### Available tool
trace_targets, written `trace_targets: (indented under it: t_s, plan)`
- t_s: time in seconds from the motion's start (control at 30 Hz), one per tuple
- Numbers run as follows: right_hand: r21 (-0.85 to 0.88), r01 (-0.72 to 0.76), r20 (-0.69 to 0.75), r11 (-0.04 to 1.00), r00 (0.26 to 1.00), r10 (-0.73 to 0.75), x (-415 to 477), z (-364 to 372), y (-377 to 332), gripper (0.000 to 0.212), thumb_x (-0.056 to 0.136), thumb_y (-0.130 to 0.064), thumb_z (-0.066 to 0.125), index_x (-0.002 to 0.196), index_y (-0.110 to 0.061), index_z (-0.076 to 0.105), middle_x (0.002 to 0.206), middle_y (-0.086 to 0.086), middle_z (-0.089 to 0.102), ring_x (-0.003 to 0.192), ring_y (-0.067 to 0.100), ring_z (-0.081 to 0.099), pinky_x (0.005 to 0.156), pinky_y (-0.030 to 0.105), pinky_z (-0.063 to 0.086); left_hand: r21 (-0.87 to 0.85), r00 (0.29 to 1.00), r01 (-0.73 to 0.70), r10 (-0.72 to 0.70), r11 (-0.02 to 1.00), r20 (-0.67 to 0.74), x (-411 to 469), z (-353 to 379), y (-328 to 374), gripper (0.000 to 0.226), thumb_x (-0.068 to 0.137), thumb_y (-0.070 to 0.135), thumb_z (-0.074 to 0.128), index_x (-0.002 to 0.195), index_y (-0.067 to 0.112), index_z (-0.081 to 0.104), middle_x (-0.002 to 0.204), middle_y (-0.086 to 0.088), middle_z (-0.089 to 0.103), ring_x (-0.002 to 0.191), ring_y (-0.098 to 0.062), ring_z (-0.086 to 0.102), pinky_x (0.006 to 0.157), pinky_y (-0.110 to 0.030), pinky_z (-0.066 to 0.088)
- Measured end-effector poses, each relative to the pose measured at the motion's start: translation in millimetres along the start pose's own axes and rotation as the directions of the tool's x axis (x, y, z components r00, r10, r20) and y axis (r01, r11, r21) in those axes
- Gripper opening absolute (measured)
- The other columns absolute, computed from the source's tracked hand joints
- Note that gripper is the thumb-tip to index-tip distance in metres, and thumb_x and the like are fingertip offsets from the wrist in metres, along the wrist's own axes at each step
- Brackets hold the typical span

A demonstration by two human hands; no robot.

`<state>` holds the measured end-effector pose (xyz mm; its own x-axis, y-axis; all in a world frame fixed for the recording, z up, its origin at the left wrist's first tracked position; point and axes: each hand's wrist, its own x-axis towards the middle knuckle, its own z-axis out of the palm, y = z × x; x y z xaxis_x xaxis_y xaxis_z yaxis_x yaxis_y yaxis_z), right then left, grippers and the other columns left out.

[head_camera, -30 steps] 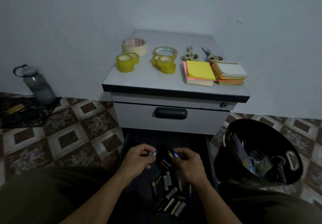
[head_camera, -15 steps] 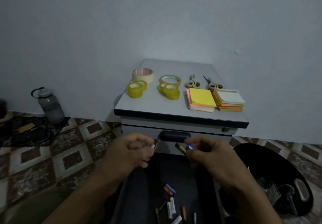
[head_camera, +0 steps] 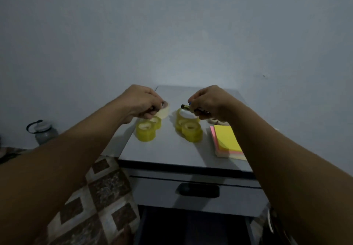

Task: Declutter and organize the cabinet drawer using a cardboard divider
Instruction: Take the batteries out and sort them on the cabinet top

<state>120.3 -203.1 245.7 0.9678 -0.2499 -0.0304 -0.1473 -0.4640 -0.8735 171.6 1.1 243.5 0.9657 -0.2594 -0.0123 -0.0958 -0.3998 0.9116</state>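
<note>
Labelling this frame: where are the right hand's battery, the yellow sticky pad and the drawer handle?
battery (head_camera: 185, 107): head view, its protruding dark end.
yellow sticky pad (head_camera: 225, 138): head view, top sheet's middle.
drawer handle (head_camera: 199, 190): head view, its middle.

both hands up over the cabinet top (head_camera: 168, 149) — left hand (head_camera: 140, 102) curled round a small item (head_camera: 152, 108) too dim to name, right hand (head_camera: 207, 103) pinching a battery (head_camera: 185, 107) that pokes out leftward. beneath them sit yellow tape rolls (head_camera: 146, 132) and a sticky note pad (head_camera: 227, 139) — a water bottle (head_camera: 44, 132) stands on the floor, far left.
</note>
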Motion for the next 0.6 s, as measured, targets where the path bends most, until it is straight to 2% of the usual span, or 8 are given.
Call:
trace_targets:
  t_s: [0.1,0.17,0.23,0.33,0.43,0.5,0.6]
  plan:
    - [-0.112,-0.042,0.017,0.993,0.999,0.044,35,11,4,0.019,0.079,0.005,0.067,0.098,0.007,0.071,0.084,0.022,0.069,0.068,0.024,0.064,0.066,0.033,0.056,0.109,0.999,0.044,-0.048,0.993,0.027,24,14,-4,0.01,0.077,-0.008,0.07,0.084,-0.001,0.072,0.071,-0.016,0.065,0.051,-0.021,0.055,0.054,-0.028,0.051]
    - [-0.147,-0.053,0.032,0.988,0.998,0.058,51,19,7,0.024,0.079,0.005,0.067,0.102,0.009,0.07,0.091,0.026,0.071,0.07,0.025,0.064,0.068,0.036,0.056,0.17,0.997,0.057,-0.066,0.984,0.047,35,22,-9,0.014,0.075,-0.008,0.069,0.089,-0.007,0.071,0.073,-0.019,0.065,0.055,-0.025,0.055,0.059,-0.032,0.05]
    - [-0.167,-0.055,0.053,0.984,0.996,0.065,62,25,9,0.026,0.08,0.004,0.067,0.105,0.011,0.069,0.089,0.025,0.069,0.069,0.026,0.064,0.068,0.037,0.056,0.227,0.997,0.047,-0.061,0.973,0.054,42,28,-12,0.018,0.075,-0.005,0.07,0.092,-0.008,0.072,0.084,-0.022,0.071,0.061,-0.025,0.057,0.063,-0.034,0.05]
    - [-0.21,-0.047,0.08,0.977,0.995,0.065,71,32,10,0.029,0.08,0.001,0.069,0.108,0.009,0.07,0.085,0.022,0.067,0.068,0.026,0.061,0.067,0.036,0.055,0.339,0.999,-0.006,-0.012,0.941,0.05,47,32,-14,0.014,0.071,0.001,0.077,0.085,0.001,0.077,0.106,-0.017,0.073,0.076,-0.026,0.069,0.069,-0.033,0.058]
    - [-0.289,-0.027,0.074,0.957,0.996,0.05,77,40,12,0.031,0.076,-0.005,0.074,0.106,0.004,0.073,0.092,0.021,0.072,0.07,0.026,0.062,0.082,0.043,0.059,0.438,0.998,-0.042,0.018,0.898,0.059,49,34,-15,0.015,0.069,0.005,0.081,0.083,0.01,0.079,0.114,-0.009,0.073,0.099,-0.028,0.071,0.084,-0.039,0.06]
    - [-0.345,0.001,0.06,0.939,0.998,0.021,78,44,13,0.03,0.075,-0.01,0.075,0.103,0.001,0.075,0.098,0.018,0.074,0.079,0.028,0.07,0.085,0.048,0.059,0.518,0.997,-0.072,0.045,0.852,0.064,50,36,-14,0.02,0.068,0.011,0.083,0.087,0.015,0.079,0.118,-0.004,0.071,0.1,-0.024,0.068,0.088,-0.038,0.058]
    - [-0.43,0.058,0.059,0.901,0.998,-0.036,77,46,13,0.028,0.077,-0.016,0.076,0.1,-0.002,0.076,0.103,0.015,0.074,0.094,0.029,0.072,0.085,0.044,0.06,0.578,0.994,-0.112,0.078,0.808,0.083,51,38,-13,0.029,0.069,0.018,0.085,0.097,0.021,0.079,0.119,0.003,0.068,0.101,-0.017,0.062,0.085,-0.03,0.053]
